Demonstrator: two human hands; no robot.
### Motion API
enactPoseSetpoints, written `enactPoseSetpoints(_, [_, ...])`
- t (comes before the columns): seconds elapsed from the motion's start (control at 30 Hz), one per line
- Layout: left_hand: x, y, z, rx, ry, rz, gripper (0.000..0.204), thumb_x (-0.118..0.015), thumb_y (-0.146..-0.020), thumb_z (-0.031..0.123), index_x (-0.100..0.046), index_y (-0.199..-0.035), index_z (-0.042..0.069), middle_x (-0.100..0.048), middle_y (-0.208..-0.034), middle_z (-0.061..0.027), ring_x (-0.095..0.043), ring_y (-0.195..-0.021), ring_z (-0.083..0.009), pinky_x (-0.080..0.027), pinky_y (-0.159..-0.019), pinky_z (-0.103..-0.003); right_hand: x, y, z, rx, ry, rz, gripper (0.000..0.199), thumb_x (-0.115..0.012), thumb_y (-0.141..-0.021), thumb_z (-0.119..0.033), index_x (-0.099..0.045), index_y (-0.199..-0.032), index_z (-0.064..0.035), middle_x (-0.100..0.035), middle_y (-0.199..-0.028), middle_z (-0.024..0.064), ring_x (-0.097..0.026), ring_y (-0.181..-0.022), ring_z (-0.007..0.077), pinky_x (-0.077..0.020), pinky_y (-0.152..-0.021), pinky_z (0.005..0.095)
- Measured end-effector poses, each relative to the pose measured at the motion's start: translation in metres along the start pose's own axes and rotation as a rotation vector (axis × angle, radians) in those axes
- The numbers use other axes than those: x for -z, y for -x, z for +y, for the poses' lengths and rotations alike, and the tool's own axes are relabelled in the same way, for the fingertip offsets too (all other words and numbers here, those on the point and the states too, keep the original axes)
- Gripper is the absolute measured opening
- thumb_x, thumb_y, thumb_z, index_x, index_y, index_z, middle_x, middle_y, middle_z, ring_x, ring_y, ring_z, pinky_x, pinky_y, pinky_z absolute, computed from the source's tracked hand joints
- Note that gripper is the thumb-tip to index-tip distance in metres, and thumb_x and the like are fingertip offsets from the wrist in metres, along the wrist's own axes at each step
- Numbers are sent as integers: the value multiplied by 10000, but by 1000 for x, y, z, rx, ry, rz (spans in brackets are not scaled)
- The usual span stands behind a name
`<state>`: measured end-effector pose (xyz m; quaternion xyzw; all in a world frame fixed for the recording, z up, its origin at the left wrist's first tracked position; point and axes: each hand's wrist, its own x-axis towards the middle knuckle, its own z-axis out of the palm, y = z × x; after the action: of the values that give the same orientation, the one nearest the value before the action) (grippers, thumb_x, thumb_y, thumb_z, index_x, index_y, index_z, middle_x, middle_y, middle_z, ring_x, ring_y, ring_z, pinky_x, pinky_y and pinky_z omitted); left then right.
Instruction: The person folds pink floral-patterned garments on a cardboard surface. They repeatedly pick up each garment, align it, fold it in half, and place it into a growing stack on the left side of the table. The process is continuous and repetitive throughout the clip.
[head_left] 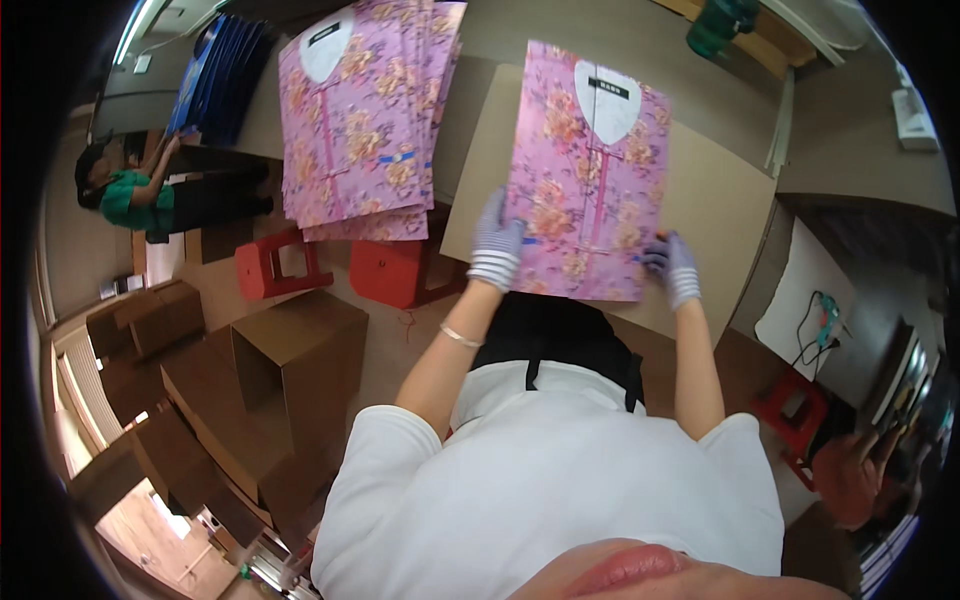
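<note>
A flat pink floral panel [560, 195], printed with a white collar and a shirt-like front, lies before me on a brown cardboard sheet [720, 200]. My left hand [497, 238], in a grey glove with white stripes at the cuff, grips the panel's left edge near a small blue tab. At the lower right edge my right hand [676, 268], gloved alike, has its fingers curled in beside another blue tab. A small orange bit shows at those fingertips, too small to name. To the left lies a stack of matching pink panels [350, 130].
Red stools [385, 272] stand below the stack, near open cardboard boxes [300, 340]. A person in green [140, 205] works at the far left by blue folded items [222, 80]. A green bottle [715, 28] sits beyond the table; a teal corded tool [826, 318] lies right.
</note>
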<state>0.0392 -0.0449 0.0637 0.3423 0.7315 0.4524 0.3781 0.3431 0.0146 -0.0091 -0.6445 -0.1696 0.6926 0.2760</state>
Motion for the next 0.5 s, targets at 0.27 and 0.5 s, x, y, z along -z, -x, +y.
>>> enactPoseSetpoints(0.27, [321, -87, 31, -45, -74, 221, 608, -594, -860, -74, -424, -1435, 26, -549, -1345, -149, -603, -934, -123, -519, -710, -224, -253, 52, -42, 204, 32, -703, 296, -489, -1008, -301, -576, -1120, -41, -588, -747, 35, -548, -647, 125, -460, -619, 264])
enactPoseSetpoints(0.5, [452, -253, -48, 71, -554, 236, 627, -680, -811, 100, -464, -1386, -26, -688, -1002, -124, -628, -746, -157, -515, -637, -278, -335, 54, -47, 495, 343, -825, 309, -486, -1004, -224, -555, -1243, -40, -681, -947, 66, -612, -812, 102, -506, -744, 257])
